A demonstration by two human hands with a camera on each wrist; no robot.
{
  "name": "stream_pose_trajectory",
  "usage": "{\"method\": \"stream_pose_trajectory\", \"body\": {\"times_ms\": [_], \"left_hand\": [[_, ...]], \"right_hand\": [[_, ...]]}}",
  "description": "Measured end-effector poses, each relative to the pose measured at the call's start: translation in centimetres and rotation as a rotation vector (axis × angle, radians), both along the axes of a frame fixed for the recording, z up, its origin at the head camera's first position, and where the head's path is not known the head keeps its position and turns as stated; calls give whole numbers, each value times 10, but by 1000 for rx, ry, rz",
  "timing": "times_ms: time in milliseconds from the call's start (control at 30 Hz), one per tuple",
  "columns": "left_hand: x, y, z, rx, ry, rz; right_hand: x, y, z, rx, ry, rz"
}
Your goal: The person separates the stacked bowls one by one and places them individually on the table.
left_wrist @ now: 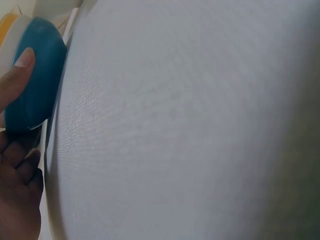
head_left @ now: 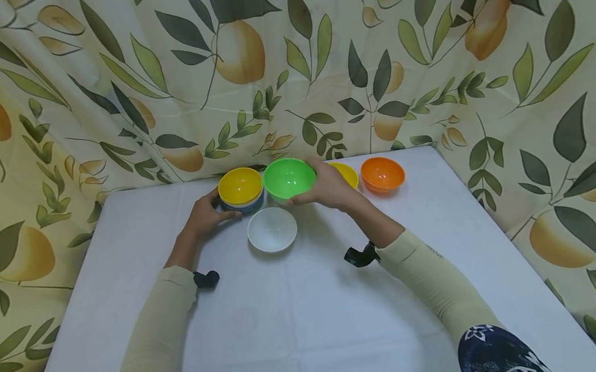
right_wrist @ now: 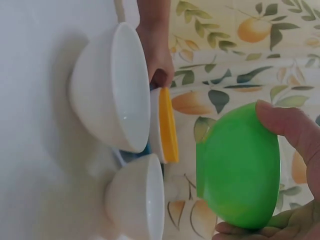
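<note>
Showing no lettering: green bowl [head_left: 289, 178], sleeve [head_left: 426, 275]

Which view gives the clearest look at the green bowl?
The right wrist view: the green bowl fills the frame's right side, its outside gripped by the right hand. The head view shows it smaller, from above, held off the table. The left wrist view misses it.
</note>
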State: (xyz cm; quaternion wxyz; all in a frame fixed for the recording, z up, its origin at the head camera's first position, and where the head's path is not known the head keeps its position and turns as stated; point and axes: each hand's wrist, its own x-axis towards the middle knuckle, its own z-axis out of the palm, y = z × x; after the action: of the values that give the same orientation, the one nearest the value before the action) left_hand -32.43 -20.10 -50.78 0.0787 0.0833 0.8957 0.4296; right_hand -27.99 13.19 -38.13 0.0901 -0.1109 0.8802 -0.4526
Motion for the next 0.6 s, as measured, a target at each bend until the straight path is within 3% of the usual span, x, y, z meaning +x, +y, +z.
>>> {"method": "stream_pose_trajectory", "body": {"times_ms": [367,600], "left_hand": [[-1,0,0,9,-8,3],[-2,-1,-1,-8,-20,7]], "right_hand": [[25,27,-2,-47,-3,-24],[41,37,-14,-39,2,-61]]}}
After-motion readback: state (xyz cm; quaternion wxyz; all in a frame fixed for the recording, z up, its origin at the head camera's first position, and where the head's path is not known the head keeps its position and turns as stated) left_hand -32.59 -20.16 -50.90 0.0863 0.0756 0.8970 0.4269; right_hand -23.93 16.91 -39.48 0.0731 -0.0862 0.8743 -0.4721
